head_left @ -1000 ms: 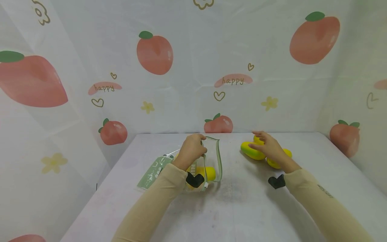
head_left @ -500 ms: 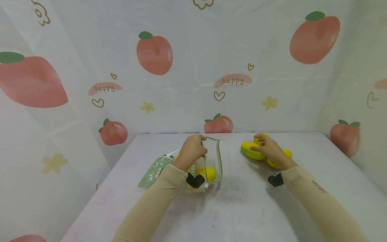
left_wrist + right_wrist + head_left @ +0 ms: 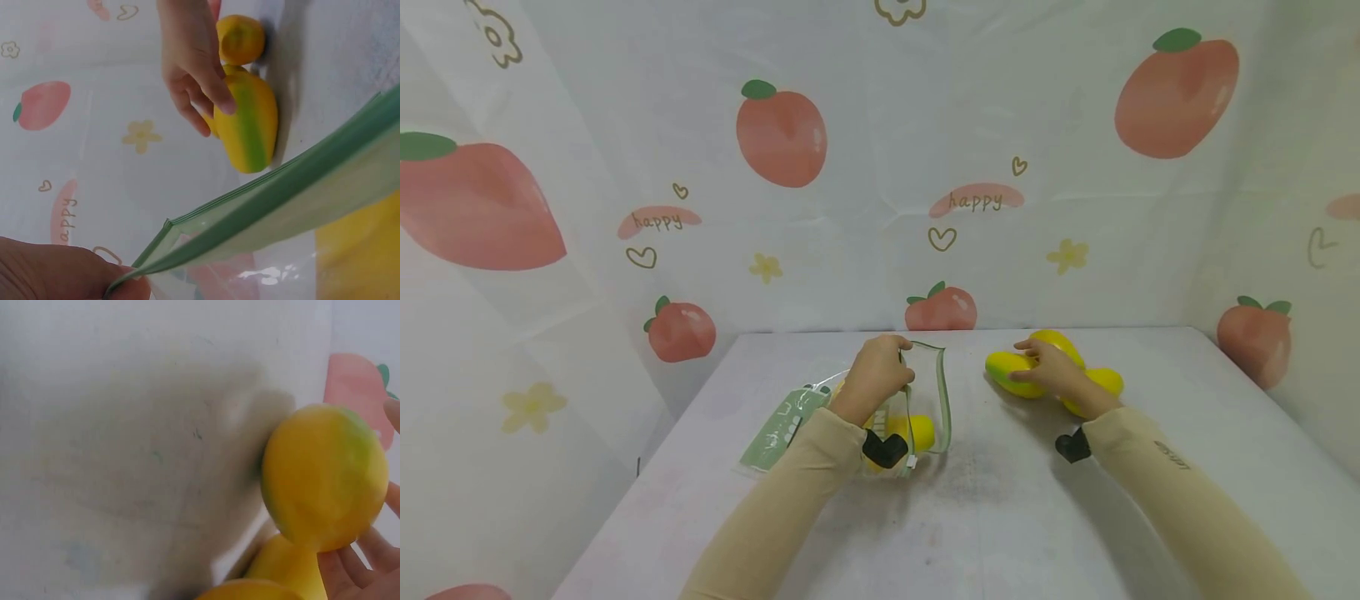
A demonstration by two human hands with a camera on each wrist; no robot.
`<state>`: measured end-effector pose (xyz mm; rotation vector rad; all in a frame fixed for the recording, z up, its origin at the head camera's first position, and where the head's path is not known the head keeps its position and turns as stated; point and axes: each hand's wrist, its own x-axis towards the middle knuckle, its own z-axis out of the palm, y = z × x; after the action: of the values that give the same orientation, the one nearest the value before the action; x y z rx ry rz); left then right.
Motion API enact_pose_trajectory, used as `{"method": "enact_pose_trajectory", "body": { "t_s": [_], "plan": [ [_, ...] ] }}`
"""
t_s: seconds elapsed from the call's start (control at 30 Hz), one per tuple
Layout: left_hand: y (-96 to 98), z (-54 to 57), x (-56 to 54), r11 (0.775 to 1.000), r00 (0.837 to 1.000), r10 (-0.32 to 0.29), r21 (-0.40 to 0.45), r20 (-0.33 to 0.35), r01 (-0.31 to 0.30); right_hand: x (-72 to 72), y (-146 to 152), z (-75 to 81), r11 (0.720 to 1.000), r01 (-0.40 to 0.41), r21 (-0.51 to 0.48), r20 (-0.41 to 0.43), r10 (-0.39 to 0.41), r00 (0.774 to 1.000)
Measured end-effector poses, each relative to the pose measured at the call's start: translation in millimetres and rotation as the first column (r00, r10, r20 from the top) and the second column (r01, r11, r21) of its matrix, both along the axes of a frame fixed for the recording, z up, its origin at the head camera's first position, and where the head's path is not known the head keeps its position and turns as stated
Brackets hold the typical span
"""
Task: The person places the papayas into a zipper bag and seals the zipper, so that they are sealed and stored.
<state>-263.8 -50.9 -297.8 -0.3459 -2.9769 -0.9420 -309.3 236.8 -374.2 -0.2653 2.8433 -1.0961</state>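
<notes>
My left hand (image 3: 874, 379) pinches the upper edge of a clear plastic bag with green trim (image 3: 294, 184), keeping its mouth spread toward the right. Yellow things (image 3: 917, 432) show through the clear wall. To the right, my right hand (image 3: 1054, 372) grips a yellow mango with a green streak (image 3: 325, 475). In the left wrist view the thumb lies on the near side of the mango (image 3: 250, 128), with fingers behind it. The right wrist view has fingertips right at the mango's side.
Two more yellow fruits lie beside the right hand, one behind it (image 3: 1060, 343) and one under the wrist (image 3: 1105, 383). A flat green printed part (image 3: 782, 429) of the bag spreads left on the white table (image 3: 970, 533). A fruit-print curtain (image 3: 865, 250) stands behind.
My right hand has lowered and moved left onto the mango, which has shifted slightly left. The fruit behind shows more fully. My left hand and the bag stay in place.
</notes>
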Motion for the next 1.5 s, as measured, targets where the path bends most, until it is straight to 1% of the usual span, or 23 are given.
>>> {"method": "enact_pose_trajectory", "body": {
  "t_s": [0.07, 0.13, 0.27, 0.47, 0.57, 0.73, 1.0, 1.23, 1.5],
  "plan": [
    [0.0, -0.4, 0.0, 1.0, 1.0, 0.003, 0.001, 0.002, -0.003, -1.7, -3, -3.7, 1.0, -0.012, -0.002, -0.011, 0.012, 1.0],
    [0.1, -0.7, 0.2, 1.0, 1.0, 0.006, 0.003, 0.005, -0.006, -3.9, -5, -8.3, 1.0, -0.03, 0.007, -0.039, 0.03, 0.999],
    [0.4, -1.2, 0.1, 1.0, 1.0, 0.011, 0.007, 0.008, -0.011, -5.6, -8, -14.7, 0.999, -0.042, 0.021, -0.062, 0.043, 0.997],
    [0.4, -1.6, -0.4, 1.0, 1.0, 0.009, 0.005, 0.004, -0.009, 0.1, -14, -16.4, 1.0, -0.016, -0.005, -0.028, 0.016, 0.999],
    [0.5, -1.8, -0.4, 1.0, 1.0, 0.007, 0.006, 0.006, -0.007, -0.1, -14, -20.3, 1.0, -0.009, -0.014, -0.025, 0.009, 1.0],
    [0.8, -1.4, 0.6, 1.0, 1.0, 0.005, 0.006, 0.02, -0.005, -1.2, -13, -25.1, 1.0, 0.006, -0.026, -0.027, -0.007, 1.0],
    [0.3, -1.5, 0.8, 1.0, 1.0, 0.008, 0.007, 0.004, -0.008, -0.2, -13, -27.1, 1.0, 0.002, -0.012, -0.066, -0.003, 0.998],
    [-0.5, -2.0, 0.9, 1.0, 1.0, 0.008, 0.0, 0.006, -0.008, 7.0, -18, -19.3, 1.0, -0.01, -0.012, -0.12, 0.008, 0.993],
    [-1.0, 0.4, 2.7, 1.0, 1.0, 0.017, -0.006, -0.001, -0.017, 23.0, -27, 3.2, 0.996, 0.0, -0.093, -0.104, -0.01, 0.995]
  ]
}}
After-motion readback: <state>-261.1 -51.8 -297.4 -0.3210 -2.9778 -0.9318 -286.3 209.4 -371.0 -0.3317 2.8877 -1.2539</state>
